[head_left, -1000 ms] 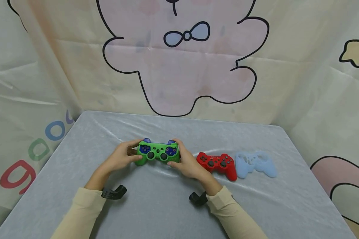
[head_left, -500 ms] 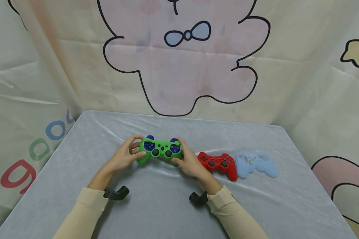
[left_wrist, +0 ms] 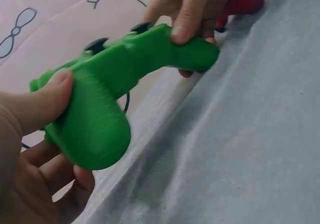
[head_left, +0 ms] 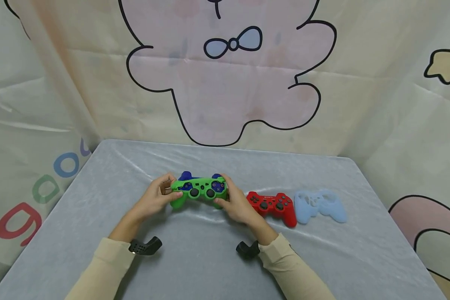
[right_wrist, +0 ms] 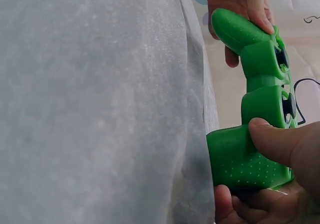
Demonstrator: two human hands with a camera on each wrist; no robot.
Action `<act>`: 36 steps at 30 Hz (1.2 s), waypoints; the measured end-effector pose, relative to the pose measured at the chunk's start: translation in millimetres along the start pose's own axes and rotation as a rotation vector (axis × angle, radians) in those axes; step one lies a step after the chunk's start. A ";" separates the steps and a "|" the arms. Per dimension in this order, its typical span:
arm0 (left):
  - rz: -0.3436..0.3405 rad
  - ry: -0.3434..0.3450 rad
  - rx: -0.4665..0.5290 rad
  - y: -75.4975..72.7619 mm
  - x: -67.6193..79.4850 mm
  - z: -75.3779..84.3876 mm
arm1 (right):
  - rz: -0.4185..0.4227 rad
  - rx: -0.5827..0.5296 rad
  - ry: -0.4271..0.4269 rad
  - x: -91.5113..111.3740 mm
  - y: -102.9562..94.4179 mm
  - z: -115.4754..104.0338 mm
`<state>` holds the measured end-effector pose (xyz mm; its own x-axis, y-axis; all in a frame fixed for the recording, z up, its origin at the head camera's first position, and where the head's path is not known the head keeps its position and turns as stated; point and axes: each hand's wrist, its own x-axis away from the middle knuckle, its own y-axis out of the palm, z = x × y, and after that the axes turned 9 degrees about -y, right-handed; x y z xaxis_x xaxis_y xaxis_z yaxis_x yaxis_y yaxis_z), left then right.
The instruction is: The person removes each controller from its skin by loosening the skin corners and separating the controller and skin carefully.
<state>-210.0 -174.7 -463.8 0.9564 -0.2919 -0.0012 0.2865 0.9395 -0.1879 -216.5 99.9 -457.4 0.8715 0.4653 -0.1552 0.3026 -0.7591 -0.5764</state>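
Blue controller point(head_left: 186, 175) in green cover point(head_left: 202, 183) | above worktop point(head_left: 198, 266), nearer far edge | left hand point(head_left: 156, 194), right hand point(head_left: 237, 203) each gripping one end | cover's left end newly displaced, apparently loosening.

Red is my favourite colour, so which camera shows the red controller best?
The head view: most of the red controller shows there, sticks and buttons up, though the right hand hides a bit. The left wrist view catches only a red piece past that hand. The right wrist view doesn't show it.
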 end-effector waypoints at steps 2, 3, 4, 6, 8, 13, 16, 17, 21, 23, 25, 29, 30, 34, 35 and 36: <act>0.056 -0.009 -0.042 1.9 -0.2 2.3 | 0.012 -0.010 0.010 -0.3 1.0 0.5; 0.083 -0.009 -0.083 2.7 0.1 3.7 | 0.016 -0.012 0.013 -0.4 1.6 0.4; 0.100 -0.012 -0.127 3.8 0.6 5.2 | 0.017 -0.008 0.014 -0.4 2.3 0.4; 0.114 -0.011 -0.248 6.6 2.0 8.7 | 0.016 0.012 0.009 -0.3 3.4 -0.3; 0.114 -0.003 -0.410 11.4 3.6 13.0 | 0.018 0.032 0.009 0.3 4.0 -1.6; 0.139 0.033 -0.685 26.7 5.1 22.3 | 0.038 0.083 0.021 1.1 5.1 -4.1; 0.175 0.037 -0.700 32.1 4.9 23.2 | 0.035 0.114 0.023 1.2 6.1 -4.8; 0.177 0.038 -0.689 32.9 4.6 22.9 | 0.034 0.122 0.023 1.2 6.6 -5.0; 0.178 0.044 -0.621 33.1 2.9 20.0 | 0.027 0.124 0.011 1.9 8.2 -5.9; 0.173 0.045 -0.592 32.1 2.3 19.2 | 0.026 0.127 -0.002 2.0 9.0 -6.3; 0.168 0.047 -0.571 31.8 2.5 19.8 | 0.021 0.128 -0.007 2.2 9.1 -6.6; 0.166 0.049 -0.574 33.0 3.3 20.4 | 0.009 0.139 -0.006 2.7 8.8 -6.2; 0.168 0.060 -0.590 33.6 3.4 20.5 | 0.006 0.143 -0.007 2.9 8.8 -6.1; 0.193 0.082 -0.661 36.0 3.3 19.2 | 0.010 0.149 0.008 3.4 9.4 -5.3; 0.204 0.086 -0.681 36.8 3.4 19.2 | 0.015 0.148 0.010 3.4 9.8 -5.0; 0.214 0.085 -0.698 37.5 3.6 19.2 | 0.020 0.148 0.008 3.4 10.3 -4.7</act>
<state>-194.7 -137.1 -452.0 0.9717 -0.1544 -0.1787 -0.0353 0.6530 -0.7565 -208.6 91.5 -460.1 0.8801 0.4465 -0.1615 0.2255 -0.6924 -0.6853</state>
